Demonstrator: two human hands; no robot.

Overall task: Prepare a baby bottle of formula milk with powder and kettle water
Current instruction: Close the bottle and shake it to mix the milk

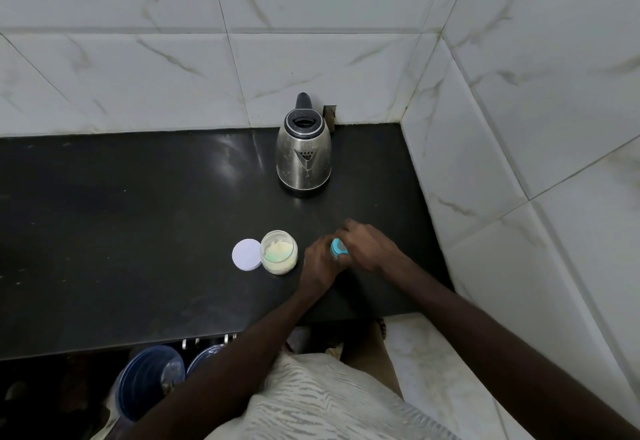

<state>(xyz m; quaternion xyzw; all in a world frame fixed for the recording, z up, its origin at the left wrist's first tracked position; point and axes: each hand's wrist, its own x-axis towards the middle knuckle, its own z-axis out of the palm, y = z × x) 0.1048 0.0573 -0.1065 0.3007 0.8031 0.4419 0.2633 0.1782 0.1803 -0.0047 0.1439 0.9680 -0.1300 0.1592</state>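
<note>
A baby bottle [336, 249] is gripped on the black counter [138, 231]: left hand [320, 263] wrapped round the body, right hand [369, 245] pinching the teal cap [337, 246] from above. Risks, as judged: cap cross-threaded or left loose, w/ leaks following; bottle tipped if twisted too hard. Little of the bottle is seen beyond the cap; contents can't be told. Just left of the grip, an open powder jar [279, 252], lid [246, 254] beside it; kettle [303, 152] well beyond.

A home kitchen corner is showing here: a black stone counter [138, 231] is meeting marble-look wall tiles [311, 58], a steel kettle [303, 154] standing on it.
</note>
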